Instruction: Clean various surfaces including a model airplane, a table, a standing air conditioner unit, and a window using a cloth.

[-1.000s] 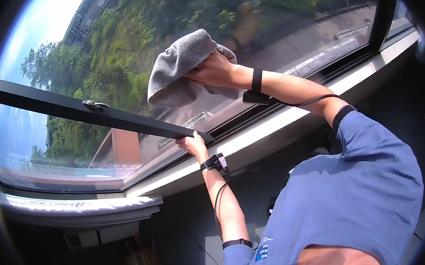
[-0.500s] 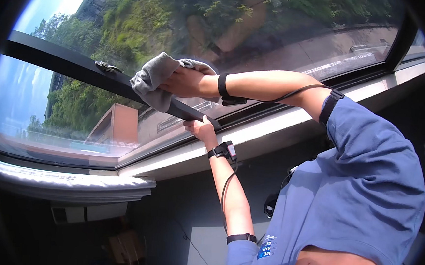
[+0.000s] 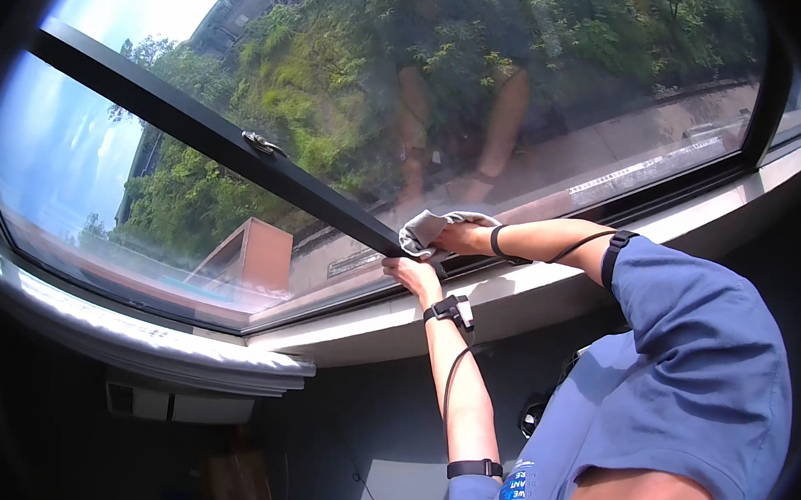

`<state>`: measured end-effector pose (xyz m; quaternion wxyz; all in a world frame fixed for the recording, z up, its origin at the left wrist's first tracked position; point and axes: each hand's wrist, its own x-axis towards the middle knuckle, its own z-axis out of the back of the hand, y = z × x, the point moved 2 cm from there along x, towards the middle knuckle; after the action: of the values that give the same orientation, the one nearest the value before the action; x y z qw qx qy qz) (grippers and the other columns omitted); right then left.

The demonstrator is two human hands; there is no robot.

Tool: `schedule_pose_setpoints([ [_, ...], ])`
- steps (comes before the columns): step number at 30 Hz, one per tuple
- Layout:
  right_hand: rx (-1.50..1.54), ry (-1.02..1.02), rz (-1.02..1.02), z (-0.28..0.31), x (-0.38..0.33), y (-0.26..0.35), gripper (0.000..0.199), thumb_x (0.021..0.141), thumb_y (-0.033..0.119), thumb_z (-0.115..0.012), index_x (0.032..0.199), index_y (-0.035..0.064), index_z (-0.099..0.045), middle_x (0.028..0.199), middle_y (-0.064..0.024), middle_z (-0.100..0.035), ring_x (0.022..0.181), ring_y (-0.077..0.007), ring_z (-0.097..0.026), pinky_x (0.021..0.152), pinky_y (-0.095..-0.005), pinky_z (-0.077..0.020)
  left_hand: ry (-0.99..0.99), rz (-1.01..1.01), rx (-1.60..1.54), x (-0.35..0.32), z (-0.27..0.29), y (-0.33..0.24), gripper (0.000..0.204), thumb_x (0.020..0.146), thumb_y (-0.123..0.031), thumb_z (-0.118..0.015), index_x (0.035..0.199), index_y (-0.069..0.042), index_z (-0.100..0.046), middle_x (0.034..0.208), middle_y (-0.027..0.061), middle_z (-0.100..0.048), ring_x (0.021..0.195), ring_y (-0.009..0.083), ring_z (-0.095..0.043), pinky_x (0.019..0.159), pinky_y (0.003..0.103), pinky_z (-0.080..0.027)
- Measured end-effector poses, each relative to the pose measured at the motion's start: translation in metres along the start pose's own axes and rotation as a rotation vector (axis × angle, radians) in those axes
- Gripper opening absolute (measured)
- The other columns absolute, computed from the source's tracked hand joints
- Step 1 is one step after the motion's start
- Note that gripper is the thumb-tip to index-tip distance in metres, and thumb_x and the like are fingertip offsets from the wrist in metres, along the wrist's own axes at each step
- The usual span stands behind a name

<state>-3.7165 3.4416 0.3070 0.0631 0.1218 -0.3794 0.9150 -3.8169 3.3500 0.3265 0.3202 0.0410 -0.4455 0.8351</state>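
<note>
My right hand is closed on a crumpled grey cloth. It presses the cloth against the bottom of the dark window frame, where the upright bar meets the lower rail beside the glass. Just below the cloth, my left hand grips the lower end of that bar, its fingers partly hidden. Straps and cabled small devices sit on both arms. Higher up the bar is a metal window latch. The large glass pane carries faint reflections of my arms.
A pale sill runs below the window, with a white ridged ledge at lower left. A white box-like unit is beneath it. Through the glass show greenery, a paved strip and an orange-brown block.
My right hand has moved the cloth down along the bar to its lower end, just above my left hand. The left hand keeps its place on the bar. The whole view has shifted.
</note>
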Motion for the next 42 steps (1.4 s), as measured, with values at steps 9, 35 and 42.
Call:
schedule_pose_setpoints([
  [9,0.105,0.178,0.005,0.024,-0.119,-0.053,0.021,0.083,0.020,-0.048,0.097,0.0222,-0.063,0.110,0.0017,-0.061,0.126,-0.0240,-0.040,0.114,-0.0443,-0.0125,0.004,-0.023,0.035,-0.005,0.007,0.000,0.064,0.074,-0.013,-0.071,0.115,0.014,-0.030,0.112,0.0299,-0.040,0.104,0.0414,-0.047,0.090,0.044,-0.041],
  [35,0.309,-0.519,-1.218,-0.097,-0.206,-0.052,0.027,0.080,0.027,-0.059,0.099,0.0094,-0.057,0.101,-0.0133,-0.058,0.099,-0.0330,-0.053,0.090,-0.0454,-0.0367,-0.037,-0.100,0.219,-0.003,-0.024,-0.049,0.067,0.073,-0.009,-0.072,0.113,0.016,-0.025,0.109,0.0323,-0.042,0.093,0.0426,-0.057,0.081,0.043,-0.052],
  [42,0.402,-0.505,-1.009,0.036,-0.232,-0.103,0.051,0.083,0.047,-0.053,0.117,0.0086,-0.053,0.116,-0.0217,-0.053,0.115,-0.0335,-0.047,0.098,-0.0389,-0.0331,0.022,-0.018,0.133,-0.005,0.001,-0.006,0.062,0.074,-0.006,-0.069,0.112,0.017,-0.027,0.108,0.0329,-0.042,0.097,0.0435,-0.053,0.085,0.047,-0.047],
])
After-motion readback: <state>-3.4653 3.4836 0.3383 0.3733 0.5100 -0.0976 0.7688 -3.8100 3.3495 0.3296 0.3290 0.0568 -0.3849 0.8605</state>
